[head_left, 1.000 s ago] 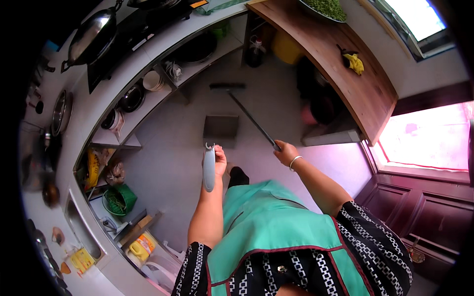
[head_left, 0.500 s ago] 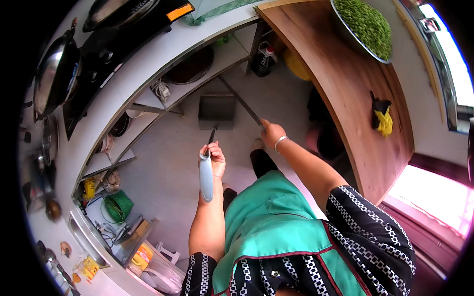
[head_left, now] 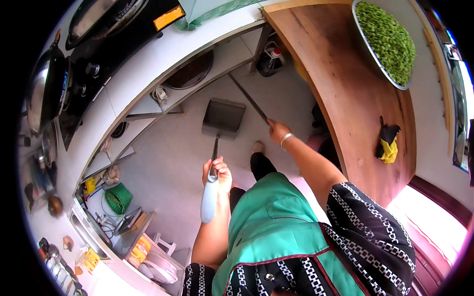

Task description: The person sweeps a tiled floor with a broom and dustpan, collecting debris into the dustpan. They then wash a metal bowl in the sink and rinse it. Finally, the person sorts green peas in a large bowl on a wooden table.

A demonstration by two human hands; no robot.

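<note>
My left hand (head_left: 223,173) is closed around the shaft of a grey dustpan (head_left: 223,116), just below its pale blue grip end, which points back toward me. The pan part has a toothed edge and is over the floor in front of me. My right hand (head_left: 279,131), with a bracelet at the wrist, grips a long dark stick (head_left: 248,97). It slants away to the left toward the underside of the counter. The far end of the stick is out of sight beneath the counter, so its head cannot be seen.
On the left a white counter (head_left: 143,64) carries a black stove (head_left: 98,59) and pans; shelves below hold several things. To the right, a wooden table (head_left: 316,34) bears a bowl of green pieces (head_left: 387,44) and a black-yellow cloth (head_left: 388,143). A dark bottle (head_left: 270,60) stands beneath.
The dustpan has tilted and swung slightly right, its toothed edge now showing. Both hands have shifted slightly right in the picture, and the view has turned a little.
</note>
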